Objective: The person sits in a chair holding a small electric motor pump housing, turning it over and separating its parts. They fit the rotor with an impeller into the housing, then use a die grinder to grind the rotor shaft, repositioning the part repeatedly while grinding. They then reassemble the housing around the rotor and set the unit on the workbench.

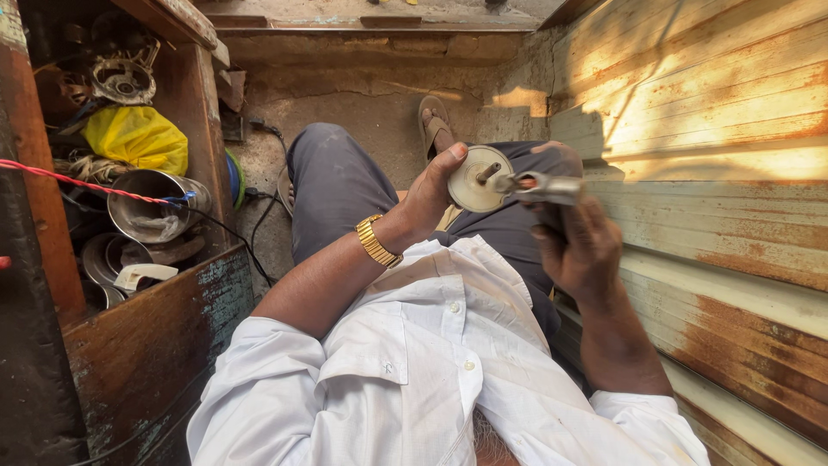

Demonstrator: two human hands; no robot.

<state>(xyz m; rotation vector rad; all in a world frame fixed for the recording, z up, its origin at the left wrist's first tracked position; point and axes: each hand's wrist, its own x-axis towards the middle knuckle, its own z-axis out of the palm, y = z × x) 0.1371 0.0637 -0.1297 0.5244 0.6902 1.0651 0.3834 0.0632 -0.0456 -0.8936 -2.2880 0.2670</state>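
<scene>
My left hand (pixel 431 194) grips a round pale metal disc (pixel 473 183) with a short shaft sticking out of its centre, held above my lap. My right hand (pixel 580 250) is closed around the dark handle of a metal tool (pixel 545 186). The tool's grey head sits against the shaft of the disc. A gold watch band (pixel 378 242) is on my left wrist. I wear a white shirt and dark grey trousers, and I sit with my knees raised.
A rusty wooden box (pixel 147 345) at the left holds metal pots (pixel 155 207), a yellow bag (pixel 138 138) and machine parts. A red cord (pixel 78 183) and black cables (pixel 250 233) run past it. A rusted corrugated metal wall (pixel 716 173) stands at the right. One sandalled foot (pixel 434 122) rests on the concrete floor.
</scene>
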